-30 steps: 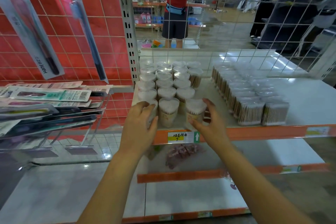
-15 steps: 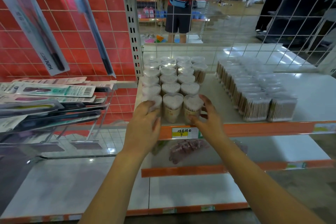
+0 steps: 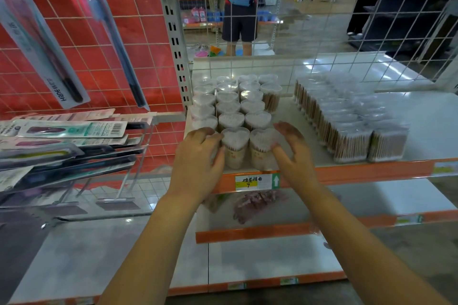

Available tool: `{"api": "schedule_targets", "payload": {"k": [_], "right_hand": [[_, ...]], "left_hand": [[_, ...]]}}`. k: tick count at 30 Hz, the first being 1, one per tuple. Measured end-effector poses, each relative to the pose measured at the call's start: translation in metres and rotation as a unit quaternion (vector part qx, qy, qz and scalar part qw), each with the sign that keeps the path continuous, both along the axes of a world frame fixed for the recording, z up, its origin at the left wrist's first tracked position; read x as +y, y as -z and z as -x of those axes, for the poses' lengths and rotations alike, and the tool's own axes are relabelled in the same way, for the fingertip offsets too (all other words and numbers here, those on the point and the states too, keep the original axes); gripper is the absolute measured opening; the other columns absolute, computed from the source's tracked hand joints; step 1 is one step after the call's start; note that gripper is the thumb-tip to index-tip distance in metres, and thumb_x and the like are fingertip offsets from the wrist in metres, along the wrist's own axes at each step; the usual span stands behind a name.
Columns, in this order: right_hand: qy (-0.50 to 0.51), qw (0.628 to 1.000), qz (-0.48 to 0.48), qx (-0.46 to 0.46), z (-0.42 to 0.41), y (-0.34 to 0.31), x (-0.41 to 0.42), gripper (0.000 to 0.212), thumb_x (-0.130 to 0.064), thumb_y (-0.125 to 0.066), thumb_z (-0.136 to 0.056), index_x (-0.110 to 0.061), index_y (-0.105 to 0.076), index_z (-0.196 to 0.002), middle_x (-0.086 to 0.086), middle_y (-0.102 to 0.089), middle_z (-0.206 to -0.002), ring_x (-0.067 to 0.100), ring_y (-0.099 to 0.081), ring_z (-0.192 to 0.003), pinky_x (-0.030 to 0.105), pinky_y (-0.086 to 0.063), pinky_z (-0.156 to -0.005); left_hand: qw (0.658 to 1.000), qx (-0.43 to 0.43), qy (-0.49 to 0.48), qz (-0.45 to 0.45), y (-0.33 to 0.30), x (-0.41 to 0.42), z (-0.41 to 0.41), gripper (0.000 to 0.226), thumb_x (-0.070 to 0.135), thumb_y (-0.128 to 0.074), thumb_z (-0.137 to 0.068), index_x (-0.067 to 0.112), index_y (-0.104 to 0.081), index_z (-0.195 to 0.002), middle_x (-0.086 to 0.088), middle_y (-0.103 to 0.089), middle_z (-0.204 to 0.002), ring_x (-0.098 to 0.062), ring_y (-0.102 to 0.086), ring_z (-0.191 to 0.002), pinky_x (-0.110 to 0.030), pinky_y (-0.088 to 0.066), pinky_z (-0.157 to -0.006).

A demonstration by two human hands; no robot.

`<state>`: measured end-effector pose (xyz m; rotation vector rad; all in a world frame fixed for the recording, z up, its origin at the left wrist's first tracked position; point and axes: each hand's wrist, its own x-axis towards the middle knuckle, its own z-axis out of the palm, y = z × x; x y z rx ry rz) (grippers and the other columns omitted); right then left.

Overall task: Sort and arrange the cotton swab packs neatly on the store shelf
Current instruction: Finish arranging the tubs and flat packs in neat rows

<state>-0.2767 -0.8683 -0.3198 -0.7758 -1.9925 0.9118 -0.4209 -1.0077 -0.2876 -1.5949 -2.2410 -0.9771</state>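
Where the front row of clear heart-shaped cotton swab tubs (image 3: 235,147) meets the orange shelf edge (image 3: 371,172), the left hand (image 3: 198,158) and right hand (image 3: 293,153) (both half-open, fingers curled) press its ends.

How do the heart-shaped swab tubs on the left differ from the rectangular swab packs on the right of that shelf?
The heart-shaped tubs have heart-outline lids; the rectangular packs are flat-sided boxes. The tubs stand by the shelf's left upright; the packs sit apart to their right. Both hands, left hand and right hand, bracket the tubs' front row; the packs are untouched. Both groups are clear containers of wooden-stick swabs on the same shelf.
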Motion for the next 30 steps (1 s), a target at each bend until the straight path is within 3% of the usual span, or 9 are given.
{"api": "schedule_targets", "payload": {"k": [5, 9, 13, 17, 19, 22, 25, 30], "right_hand": [[0.024, 0.998, -0.049, 0.04, 0.007, -0.015, 0.024, 0.036, -0.018, -0.049, -0.082, -0.002, -0.061, -0.112, -0.003, -0.054, -0.109, 0.008, -0.049, -0.103, 0.001, -0.033, -0.085], [0.06, 0.998, -0.008, 0.019, 0.025, -0.03, 0.06, 0.024, -0.006, -0.054, -0.088, -0.004, -0.062, -0.11, 0.003, -0.059, -0.111, 0.018, -0.055, -0.104, 0.022, -0.042, -0.085], [0.096, 0.994, -0.003, -0.043, 0.044, -0.04, 0.103, 0.031, -0.009, -0.054, -0.085, -0.007, -0.06, -0.116, 0.006, -0.062, -0.115, 0.017, -0.056, -0.103, 0.018, -0.037, -0.079], [0.115, 0.981, -0.016, -0.157, 0.058, -0.027, 0.144, 0.044, -0.019, -0.058, -0.078, -0.016, -0.056, -0.121, 0.01, -0.06, -0.118, 0.028, -0.054, -0.109, 0.038, -0.042, -0.095], [0.114, 0.976, -0.019, -0.185, 0.063, -0.022, 0.156, 0.05, -0.022, -0.058, -0.078, -0.019, -0.051, -0.128, 0.012, -0.056, -0.122, 0.029, -0.049, -0.116, 0.042, -0.04, -0.098], [0.086, 0.973, -0.052, -0.207, 0.07, -0.021, 0.163, 0.055, -0.022, -0.057, -0.086, -0.018, -0.04, -0.138, 0.015, -0.05, -0.132, 0.03, -0.039, -0.125, 0.037, -0.029, -0.104], [0.044, 0.972, -0.082, -0.215, 0.075, -0.021, 0.166, 0.055, -0.023, -0.057, -0.09, -0.013, -0.038, -0.14, 0.016, -0.048, -0.134, 0.027, -0.041, -0.125, 0.026, -0.023, -0.099], [0.036, 0.975, -0.094, -0.196, 0.076, -0.017, 0.163, 0.046, -0.013, -0.058, -0.087, -0.01, -0.05, -0.132, 0.018, -0.052, -0.128, 0.03, -0.048, -0.118, 0.032, -0.035, -0.096]], "left_hand": [[0.999, 0.019, 0.043, 0.0, -0.02, 0.041, -0.004, 0.044, 0.031, -0.041, -0.079, 0.004, -0.069, -0.101, -0.015, -0.066, -0.102, -0.036, -0.06, -0.096, -0.043, -0.048, -0.083], [0.996, 0.025, 0.05, 0.064, -0.037, 0.095, 0.008, 0.034, 0.024, -0.05, -0.089, 0.008, -0.062, -0.117, -0.011, -0.06, -0.116, -0.03, -0.052, -0.111, -0.044, -0.042, -0.093], [0.993, 0.028, 0.035, 0.112, -0.041, 0.133, 0.022, 0.035, 0.021, -0.053, -0.09, 0.01, -0.057, -0.122, -0.011, -0.059, -0.118, -0.027, -0.052, -0.108, -0.041, -0.042, -0.091], [0.985, 0.064, -0.003, 0.161, -0.042, 0.154, 0.03, 0.036, 0.021, -0.051, -0.09, 0.011, -0.054, -0.125, -0.012, -0.056, -0.12, -0.029, -0.05, -0.11, -0.04, -0.042, -0.092], [0.98, 0.074, -0.019, 0.186, -0.043, 0.16, 0.035, 0.037, 0.022, -0.05, -0.091, 0.011, -0.053, -0.126, -0.011, -0.056, -0.121, -0.029, -0.05, -0.112, -0.039, -0.041, -0.092], [0.976, 0.078, -0.029, 0.202, -0.044, 0.168, 0.043, 0.036, 0.022, -0.049, -0.091, 0.012, -0.053, -0.125, -0.011, -0.057, -0.12, -0.028, -0.051, -0.11, -0.039, -0.041, -0.093], [0.977, 0.072, -0.034, 0.199, -0.047, 0.176, 0.046, 0.037, 0.02, -0.048, -0.091, 0.011, -0.052, -0.127, -0.012, -0.057, -0.121, -0.029, -0.05, -0.112, -0.041, -0.041, -0.095], [0.985, 0.052, -0.023, 0.165, -0.044, 0.177, 0.041, 0.036, 0.02, -0.048, -0.092, 0.012, -0.054, -0.126, -0.011, -0.056, -0.121, -0.027, -0.049, -0.111, -0.039, -0.04, -0.095]]}}
